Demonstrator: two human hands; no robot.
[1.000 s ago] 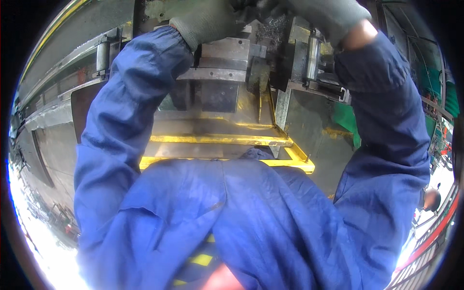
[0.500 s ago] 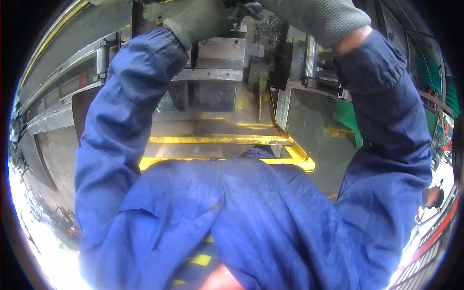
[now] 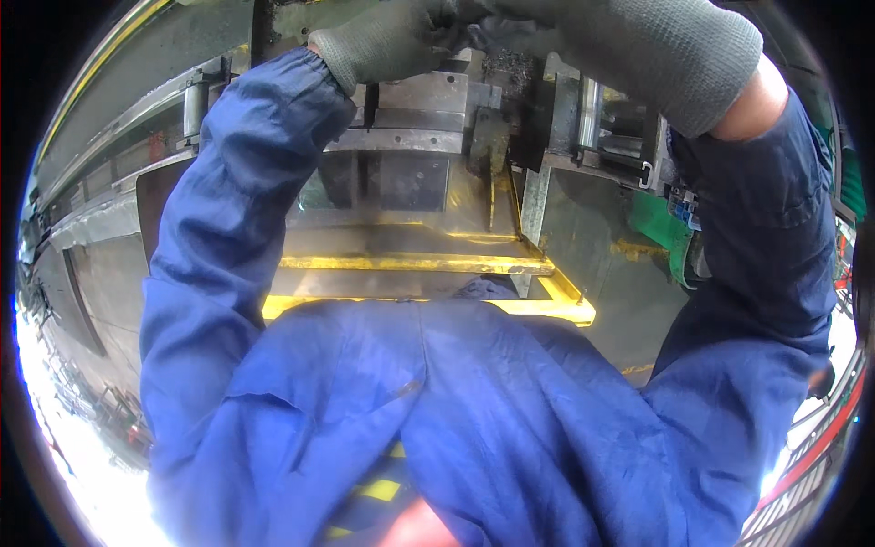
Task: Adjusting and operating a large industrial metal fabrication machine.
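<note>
Your left grip [image 3: 385,46], in a grey knit glove, sits at the upper edge of the view, and the stepped metal block [image 3: 421,93] lies just beside it, on the side toward your body. The glove's lower edge comes right up to the block's far end; whether they touch, you cannot tell from here. Your right grip [image 3: 652,56], gloved the same way, reaches in from the right toward the left one, well to the right of the block. Between the two gloves there is a dark shape [image 3: 510,38] — fingertips or a held part, too blurred to say — so whether either hand is wide, narrow or closed on something cannot be told. The metal shavings [image 3: 509,66] lie just below that shape, to the right of the block, and the shiny roller [image 3: 591,114] stands farther right, below your right glove. The yellow frame [image 3: 419,263] runs across in front of your body.

Against half a second ago, your right wrist has swung outward and a little lower, and your right sleeve [image 3: 752,219] has gone with it — more of the green piece [image 3: 663,228] beside it now shows. Your left hand has barely shifted; the block and the frame lie where they did.
</note>
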